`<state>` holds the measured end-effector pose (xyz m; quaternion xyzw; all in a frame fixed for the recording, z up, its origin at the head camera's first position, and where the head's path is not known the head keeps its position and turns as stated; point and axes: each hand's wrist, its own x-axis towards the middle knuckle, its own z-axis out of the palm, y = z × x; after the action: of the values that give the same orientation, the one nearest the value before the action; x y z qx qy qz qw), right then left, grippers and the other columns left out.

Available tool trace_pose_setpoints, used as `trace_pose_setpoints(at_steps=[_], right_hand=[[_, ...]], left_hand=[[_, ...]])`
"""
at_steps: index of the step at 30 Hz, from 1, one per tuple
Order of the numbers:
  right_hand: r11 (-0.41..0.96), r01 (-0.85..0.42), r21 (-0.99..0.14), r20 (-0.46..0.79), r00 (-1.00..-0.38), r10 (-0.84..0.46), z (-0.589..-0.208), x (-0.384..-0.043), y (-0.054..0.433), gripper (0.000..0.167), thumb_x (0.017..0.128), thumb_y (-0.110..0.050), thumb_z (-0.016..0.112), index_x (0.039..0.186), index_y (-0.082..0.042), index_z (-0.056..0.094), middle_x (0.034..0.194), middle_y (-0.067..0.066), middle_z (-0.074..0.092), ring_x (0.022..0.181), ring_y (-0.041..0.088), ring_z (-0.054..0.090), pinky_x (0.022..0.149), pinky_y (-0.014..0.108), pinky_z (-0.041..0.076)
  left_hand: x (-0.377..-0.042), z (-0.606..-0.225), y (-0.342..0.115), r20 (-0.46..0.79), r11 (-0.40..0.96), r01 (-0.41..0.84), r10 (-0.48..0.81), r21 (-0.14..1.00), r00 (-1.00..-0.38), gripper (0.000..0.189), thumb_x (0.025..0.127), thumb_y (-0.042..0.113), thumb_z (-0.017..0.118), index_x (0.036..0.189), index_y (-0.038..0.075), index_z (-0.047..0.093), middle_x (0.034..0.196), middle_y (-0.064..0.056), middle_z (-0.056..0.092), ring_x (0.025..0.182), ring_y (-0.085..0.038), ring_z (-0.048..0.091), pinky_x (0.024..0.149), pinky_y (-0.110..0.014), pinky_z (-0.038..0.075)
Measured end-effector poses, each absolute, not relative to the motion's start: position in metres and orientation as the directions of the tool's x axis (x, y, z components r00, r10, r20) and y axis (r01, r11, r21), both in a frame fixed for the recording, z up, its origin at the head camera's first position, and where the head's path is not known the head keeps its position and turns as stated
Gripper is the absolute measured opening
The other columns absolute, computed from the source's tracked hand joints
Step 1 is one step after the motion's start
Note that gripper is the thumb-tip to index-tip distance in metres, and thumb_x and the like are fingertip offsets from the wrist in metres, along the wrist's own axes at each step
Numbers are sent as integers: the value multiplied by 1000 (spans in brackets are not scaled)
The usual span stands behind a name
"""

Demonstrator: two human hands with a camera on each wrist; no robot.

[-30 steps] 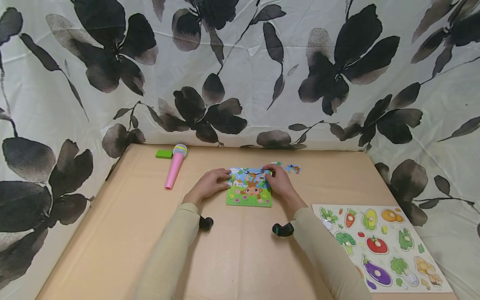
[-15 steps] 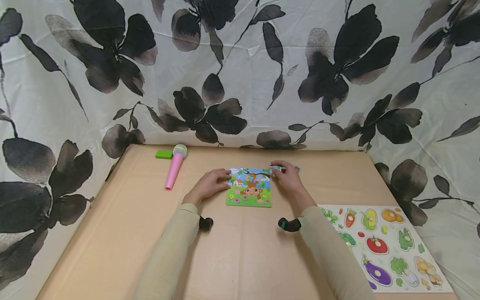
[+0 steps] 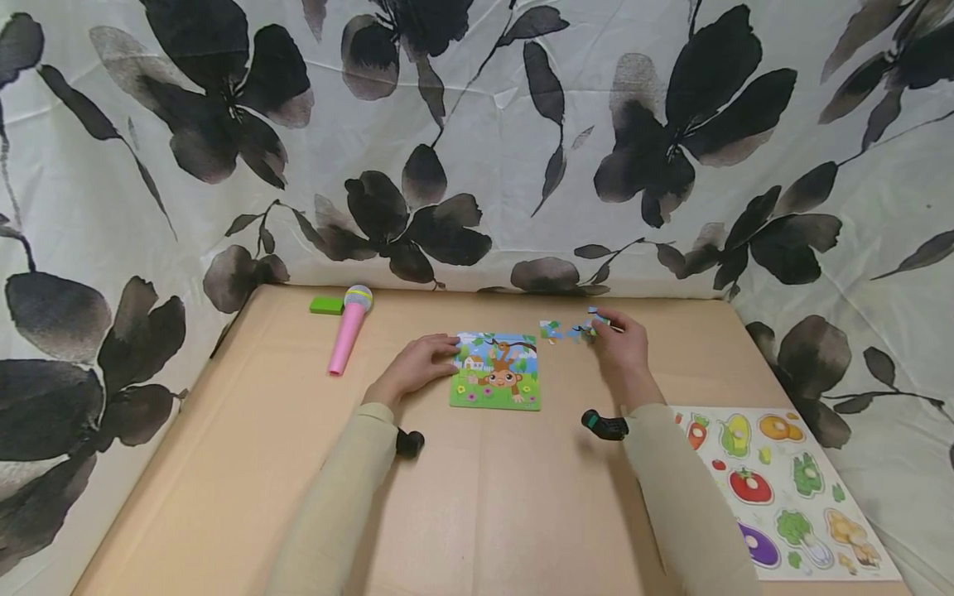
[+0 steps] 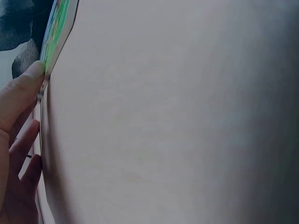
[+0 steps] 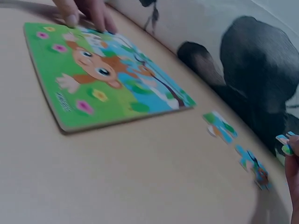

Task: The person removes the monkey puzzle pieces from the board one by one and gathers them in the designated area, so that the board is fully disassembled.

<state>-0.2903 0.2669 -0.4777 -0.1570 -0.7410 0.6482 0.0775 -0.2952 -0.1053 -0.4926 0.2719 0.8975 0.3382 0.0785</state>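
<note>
A monkey jigsaw puzzle [image 3: 494,372] in a flat green-edged board lies at the table's middle. My left hand [image 3: 414,367] holds its left edge; in the left wrist view the thumb [image 4: 33,72] lies on the board's edge. To the right of the board, my right hand [image 3: 624,352] pinches a small puzzle piece [image 5: 287,145] between thumb and fingertips, raised above the table in the right wrist view. Two loose pieces lie beyond the board's upper right corner: one blue and green [image 5: 222,126], the other with a brown figure [image 5: 254,167].
A pink toy microphone [image 3: 349,331] and a green block [image 3: 325,306] lie at the back left. A white vegetable sheet [image 3: 790,497] covers the right front, partly under my right sleeve. Floral cloth [image 3: 477,149] hangs behind the table's back edge.
My right hand has moved right from the board's upper right corner, past the loose pieces, and a piece now shows in its fingertips. The left hand and the board have stayed put.
</note>
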Motion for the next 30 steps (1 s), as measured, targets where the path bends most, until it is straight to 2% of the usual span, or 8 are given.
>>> trace_pose_setpoints(at_steps=[3,6,9,12,18,22,30], right_hand=[[134,177,-975,-123,-933,338,-474,-288,281,34,99,-11,58,132,-5,60,122,8,44,109,18,47,93,32,51],[300,210,-931,-110,-942,316,-471,-286,296,34,102,-12,50,134,-4,59,138,15,47,125,27,44,103,39,44],[457,225,-861,-92,-951,296,-470,-285,308,34,103,-13,47,133,-2,59,144,17,48,134,31,40,108,42,38],[505,248,-827,-103,-949,297,-471,-283,315,34,102,-14,49,133,-2,59,139,20,51,129,34,44,104,42,41],[475,271,-837,-124,-940,318,-478,-279,313,34,100,-12,54,131,0,59,121,19,55,106,27,52,83,26,48],[484,280,-829,-118,-934,337,-478,-282,312,33,99,-11,55,129,0,60,119,17,54,105,26,51,84,26,49],[515,286,-808,-110,-932,345,-480,-281,311,32,99,-13,55,128,0,59,121,19,53,109,30,48,93,39,46]], left_hand=[[-296,-492,-105,42,623,431,538,653,-842,42,90,23,72,127,3,65,144,-5,52,140,-26,38,117,-43,26],[-296,-492,-105,47,620,434,539,653,-841,42,90,23,72,127,3,65,144,-5,53,140,-26,38,117,-42,26],[-296,-492,-105,53,619,441,542,650,-839,42,90,23,72,127,3,65,143,-6,53,139,-27,38,117,-43,26],[-296,-492,-105,53,621,442,541,647,-839,42,90,23,72,127,3,65,143,-6,53,139,-27,38,117,-43,26],[-298,-494,-106,46,632,433,532,642,-845,42,91,24,71,127,4,65,144,-5,52,140,-26,38,117,-43,26],[-298,-494,-106,45,633,431,530,643,-847,42,91,24,71,128,4,65,144,-4,52,140,-25,38,117,-42,25],[-297,-493,-106,61,620,447,541,645,-839,42,90,23,72,127,3,65,143,-6,53,139,-27,38,117,-44,26]])
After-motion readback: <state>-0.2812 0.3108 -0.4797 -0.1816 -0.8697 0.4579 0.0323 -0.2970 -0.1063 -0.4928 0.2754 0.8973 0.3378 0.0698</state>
